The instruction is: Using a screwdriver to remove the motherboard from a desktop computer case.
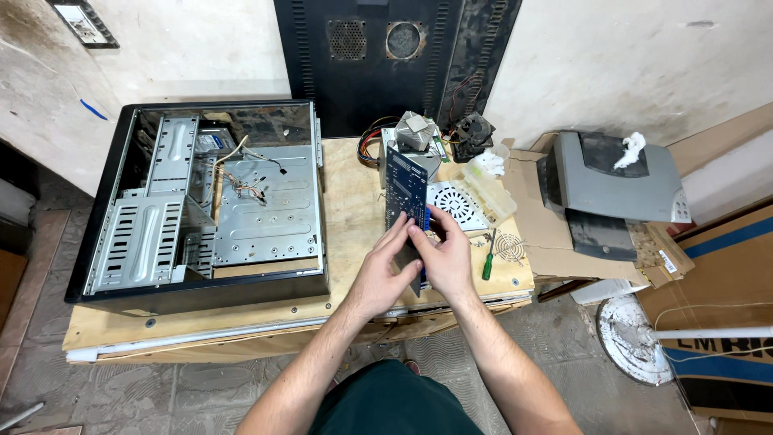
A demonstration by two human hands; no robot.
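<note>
Both hands grip a blue circuit board (406, 187) held upright over the wooden table (350, 201): the left hand (380, 272) and the right hand (441, 258) clasp its lower end, which seems dark. An open computer case (209, 201) lies left of the left hand, and a green-handled screwdriver (488, 259) lies just right of the right hand.

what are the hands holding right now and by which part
Both the left hand and right hand hold a blue circuit board by its near lower end.

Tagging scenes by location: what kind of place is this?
Likely a small computer repair workshop. An opened PC case lies on a rough plywood bench, both hands hold a blue circuit board, and loose fans, a screwdriver and a printer sit nearby.
</note>
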